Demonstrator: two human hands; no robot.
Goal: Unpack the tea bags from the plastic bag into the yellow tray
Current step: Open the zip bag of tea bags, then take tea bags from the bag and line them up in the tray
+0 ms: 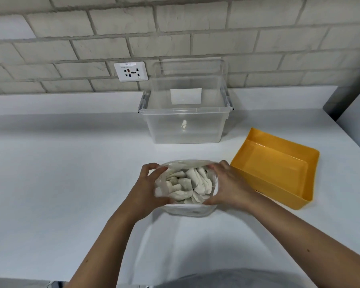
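Hands meet near the middle of the view, 1 on each side of the plastic bag; the left hand grips the bag's mouth at 9 o'clock, fingers curled over the far rim and thumb hooked on the near rim; the right hand grips the mouth at 3 o'clock in the same way, fingers bent round the film and thumb low at the near edge. Between the 2 hands the mouth stands wide open and faces up; the bag sits on the white countertop, and its clear film is rolled or folded down round the outside. Inside lie the tea bags, a loose heap of pale packets that fills the opening; how many there are I cannot tell.

From the bag, the yellow tray lies at 2 o'clock, just beside the right hand, set at an angle to the counter's edge, with only its bare floor showing. At 12 o'clock, apart from the bag, stands a clear bin with no lid on, a white label on its far wall. At 11 o'clock a socket sits on the brick wall.
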